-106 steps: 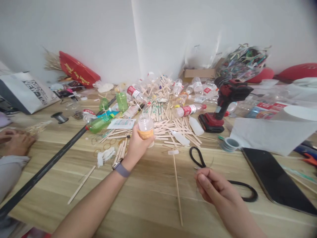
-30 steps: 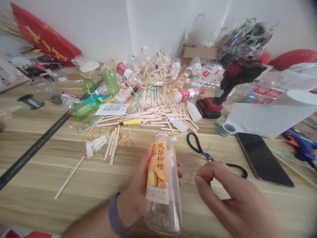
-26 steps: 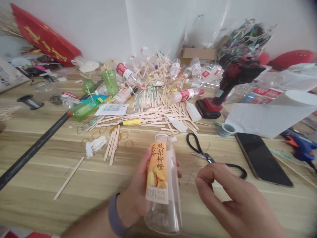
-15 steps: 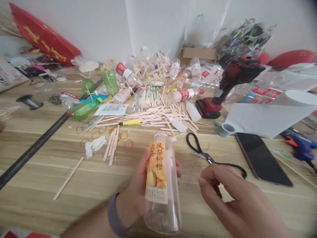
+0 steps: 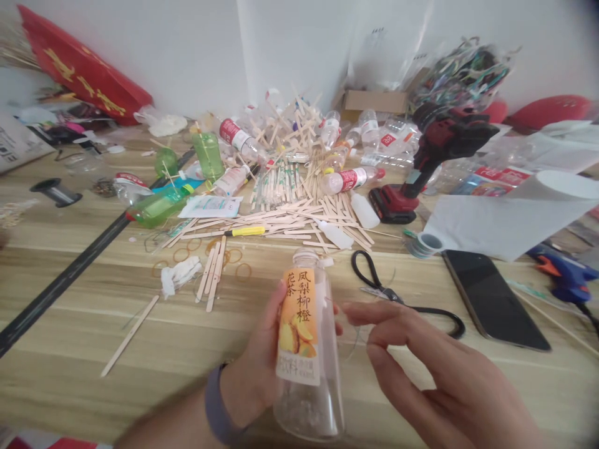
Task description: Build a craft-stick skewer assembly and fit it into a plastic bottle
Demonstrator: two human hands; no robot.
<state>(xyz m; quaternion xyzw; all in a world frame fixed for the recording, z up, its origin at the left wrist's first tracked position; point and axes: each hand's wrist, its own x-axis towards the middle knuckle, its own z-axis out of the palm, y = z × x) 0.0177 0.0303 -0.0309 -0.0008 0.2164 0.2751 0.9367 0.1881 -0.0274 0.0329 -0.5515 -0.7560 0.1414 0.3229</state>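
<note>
My left hand [image 5: 262, 355] is wrapped round a clear plastic bottle [image 5: 330, 374], gripping it from the left side. The bottle stands nearly upright, tilted a little, with an orange-yellow fruit label [image 5: 298, 327] facing me. To its right is my right hand [image 5: 421, 362], with the index finger stretched toward the bottle and the thumb apart. A thin wire-like strand [image 5: 358, 337] shows between this hand and the bottle; I cannot make out its ends. Black-handled scissors [image 5: 395, 296] lie just behind the right hand.
Flat wooden sticks [image 5: 262, 218] are heaped at the middle back among plastic bottles. A yellow-handled tool [image 5: 248, 231] lies in front. Rightward are a red-black cordless drill [image 5: 421, 156], a phone [image 5: 493, 299] and a blue glue gun [image 5: 564, 274]. White tissue [image 5: 180, 274] and rubber bands lie left.
My right hand has moved left toward the bottle, and its index finger has stretched out from a pinched pose. The bottle stays in my left hand, nearly unmoved.
</note>
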